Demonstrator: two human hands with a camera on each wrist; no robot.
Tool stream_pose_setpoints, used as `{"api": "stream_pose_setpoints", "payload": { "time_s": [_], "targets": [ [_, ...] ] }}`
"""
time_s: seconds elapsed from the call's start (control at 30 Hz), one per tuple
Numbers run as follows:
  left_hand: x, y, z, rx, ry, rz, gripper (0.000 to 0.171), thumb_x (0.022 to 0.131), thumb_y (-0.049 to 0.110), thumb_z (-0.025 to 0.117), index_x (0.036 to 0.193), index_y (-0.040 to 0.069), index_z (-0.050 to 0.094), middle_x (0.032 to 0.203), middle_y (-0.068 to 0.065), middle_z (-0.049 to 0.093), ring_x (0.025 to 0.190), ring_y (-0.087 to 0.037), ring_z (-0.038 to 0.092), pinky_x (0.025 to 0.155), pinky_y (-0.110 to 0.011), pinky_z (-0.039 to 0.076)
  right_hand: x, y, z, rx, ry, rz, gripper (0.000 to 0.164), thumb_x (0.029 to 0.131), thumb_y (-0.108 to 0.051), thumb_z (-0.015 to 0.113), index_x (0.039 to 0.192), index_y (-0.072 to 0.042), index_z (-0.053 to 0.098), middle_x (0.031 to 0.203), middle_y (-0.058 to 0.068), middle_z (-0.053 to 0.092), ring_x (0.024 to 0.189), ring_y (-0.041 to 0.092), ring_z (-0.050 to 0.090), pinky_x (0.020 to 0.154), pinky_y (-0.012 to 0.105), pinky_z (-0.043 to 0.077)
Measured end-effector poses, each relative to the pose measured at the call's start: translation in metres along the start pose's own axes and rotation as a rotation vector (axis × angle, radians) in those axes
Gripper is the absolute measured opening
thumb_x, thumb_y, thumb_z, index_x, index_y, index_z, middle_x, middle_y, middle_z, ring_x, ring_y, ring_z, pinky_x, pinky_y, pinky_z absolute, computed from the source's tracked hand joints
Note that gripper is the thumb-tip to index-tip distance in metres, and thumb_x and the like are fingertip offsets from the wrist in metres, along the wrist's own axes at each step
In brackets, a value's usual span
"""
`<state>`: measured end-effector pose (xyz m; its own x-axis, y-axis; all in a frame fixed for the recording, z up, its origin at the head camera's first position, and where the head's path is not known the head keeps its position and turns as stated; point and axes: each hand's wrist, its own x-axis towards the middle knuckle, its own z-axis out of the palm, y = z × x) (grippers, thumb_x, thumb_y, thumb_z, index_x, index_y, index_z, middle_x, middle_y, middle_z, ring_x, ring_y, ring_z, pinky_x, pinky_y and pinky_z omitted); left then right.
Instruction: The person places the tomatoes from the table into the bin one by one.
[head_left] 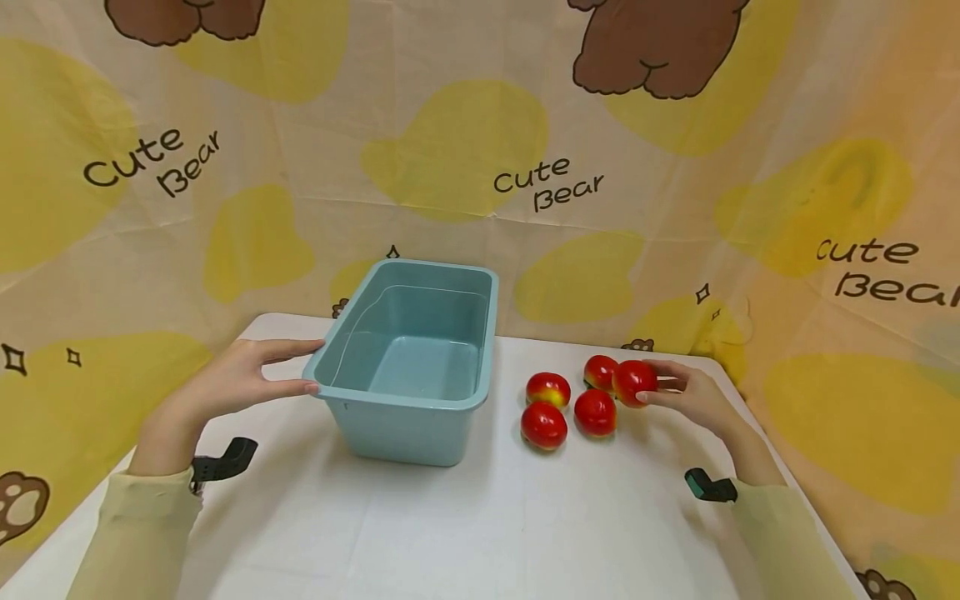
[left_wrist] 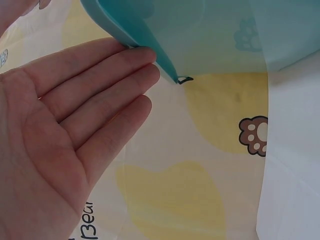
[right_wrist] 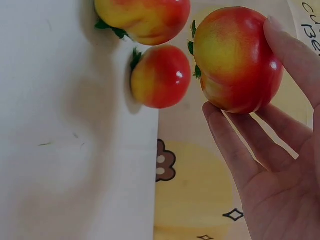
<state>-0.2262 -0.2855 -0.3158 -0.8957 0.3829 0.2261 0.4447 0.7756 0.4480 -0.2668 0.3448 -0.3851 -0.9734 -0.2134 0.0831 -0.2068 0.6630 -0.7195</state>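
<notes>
A light blue plastic basin (head_left: 412,402) stands on the white table, its inside bare. My left hand (head_left: 236,375) touches its left rim near the front corner; in the left wrist view the fingers (left_wrist: 107,92) lie nearly straight against the rim's outer side. My right hand (head_left: 693,396) pinches a shiny red tomato (head_left: 634,383) between thumb and fingertips. In the right wrist view that tomato (right_wrist: 237,60) shows a yellow patch and green leaves, raised off the table. Beside it are other tomatoes, at the back (head_left: 600,372), in front (head_left: 596,413) and further left (head_left: 543,426).
One more tomato (head_left: 548,389) with a yellow patch sits between the basin and the others. A patterned cloth (head_left: 450,150) with bears and lettering hangs behind the white table (head_left: 450,533) and along its sides.
</notes>
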Motion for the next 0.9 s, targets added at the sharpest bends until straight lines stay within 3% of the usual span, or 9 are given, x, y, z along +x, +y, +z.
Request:
{"api": "stream_pose_setpoints", "payload": {
  "time_s": [0.4,0.9],
  "targets": [
    [0.0,0.001,0.0,0.003,-0.003,-0.005,0.062,0.081,0.051,0.07,0.135,0.025,0.054,0.132,-0.003,0.059,0.125,-0.025,0.051,0.097,-0.047,0.043,0.011,-0.021,-0.002,-0.022,0.011,0.008,0.07,0.082,-0.043,0.071,0.139,-0.011,0.047,0.129,0.018,0.058,0.115,0.038,0.057,0.087,0.047,0.055],
    [0.0,-0.001,0.001,0.002,0.006,0.008,0.062,0.08,0.05,0.071,0.134,0.023,0.055,0.131,-0.004,0.06,0.124,-0.026,0.052,0.097,-0.049,0.043,0.032,-0.054,-0.001,0.013,-0.01,-0.061,0.067,0.081,-0.04,0.074,0.137,-0.013,0.05,0.129,0.012,0.058,0.114,0.033,0.058,0.086,0.04,0.056]
  ]
}}
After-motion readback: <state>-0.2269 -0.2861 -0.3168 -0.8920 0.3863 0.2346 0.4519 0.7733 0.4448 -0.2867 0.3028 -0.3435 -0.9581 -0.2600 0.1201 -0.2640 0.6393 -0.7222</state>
